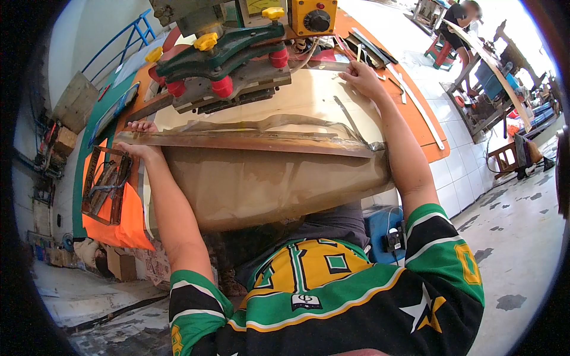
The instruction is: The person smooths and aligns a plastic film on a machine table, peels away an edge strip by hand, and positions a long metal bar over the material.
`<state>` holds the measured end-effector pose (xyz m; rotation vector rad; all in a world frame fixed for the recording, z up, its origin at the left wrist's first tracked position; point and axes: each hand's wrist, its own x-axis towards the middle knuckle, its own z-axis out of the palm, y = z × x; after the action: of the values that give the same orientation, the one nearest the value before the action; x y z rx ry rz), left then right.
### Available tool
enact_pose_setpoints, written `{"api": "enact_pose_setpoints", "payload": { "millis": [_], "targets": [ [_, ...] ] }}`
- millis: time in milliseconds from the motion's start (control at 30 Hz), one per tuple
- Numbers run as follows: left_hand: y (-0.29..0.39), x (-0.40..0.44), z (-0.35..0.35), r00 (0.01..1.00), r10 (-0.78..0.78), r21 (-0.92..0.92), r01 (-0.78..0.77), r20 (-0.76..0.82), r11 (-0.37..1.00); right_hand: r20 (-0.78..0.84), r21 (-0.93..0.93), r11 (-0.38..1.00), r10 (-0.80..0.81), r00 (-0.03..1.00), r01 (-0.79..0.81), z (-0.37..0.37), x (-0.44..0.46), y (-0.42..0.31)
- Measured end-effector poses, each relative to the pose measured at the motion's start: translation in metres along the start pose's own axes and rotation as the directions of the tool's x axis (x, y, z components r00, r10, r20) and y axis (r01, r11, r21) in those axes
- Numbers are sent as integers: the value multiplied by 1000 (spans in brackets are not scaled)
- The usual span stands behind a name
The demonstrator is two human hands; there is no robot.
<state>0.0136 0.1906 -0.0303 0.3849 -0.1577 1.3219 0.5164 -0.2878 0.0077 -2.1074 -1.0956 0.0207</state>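
Note:
A brown, see-through sheet (273,184) droops over the table's front edge toward my lap. Along its upper side lies a long, flat brown strip (255,141), with crumpled film behind it. My left hand (143,142) is closed around the strip's left end. At the back right, my right hand (363,80) is closed at the end of a grey flat bar (320,64); its fingertips are partly hidden. Between and beyond my hands stands a press head (237,89) with a green bracket, yellow knobs and red spacers, above a pale board (314,95).
An orange sheet (122,219) with a rusty metal frame (107,187) on it lies at the left. A white strip (418,110) and tools rest on the orange tabletop (436,133) at right. A yellow control box (314,16) is above. Another person (460,29) sits far right.

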Motion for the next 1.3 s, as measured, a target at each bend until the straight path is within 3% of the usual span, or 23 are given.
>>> {"api": "enact_pose_setpoints", "payload": {
  "millis": [400, 800, 1000, 1300],
  "targets": [
    [-3, -6, 8, 999, 32, 67, -30, -27, 997, -2, -5, 1000, 2, 1000, -2, 1, 2, 3],
    [-3, -3, 7, 1000, 9, 1, -9, -8, 1000, -6, -55, 998, -17, 1000, 17, 1, 2, 4],
    [-2, -1, 3, 1000, -7, 3, 7, -1, 1000, 8, 6, 1000, 22, 1000, -22, 2, 1, 4],
    [-3, -4, 7, 1000, 9, 47, -8, -20, 999, -1, -80, 996, -28, 1000, 28, 4, 6, 12]
  ]
}}
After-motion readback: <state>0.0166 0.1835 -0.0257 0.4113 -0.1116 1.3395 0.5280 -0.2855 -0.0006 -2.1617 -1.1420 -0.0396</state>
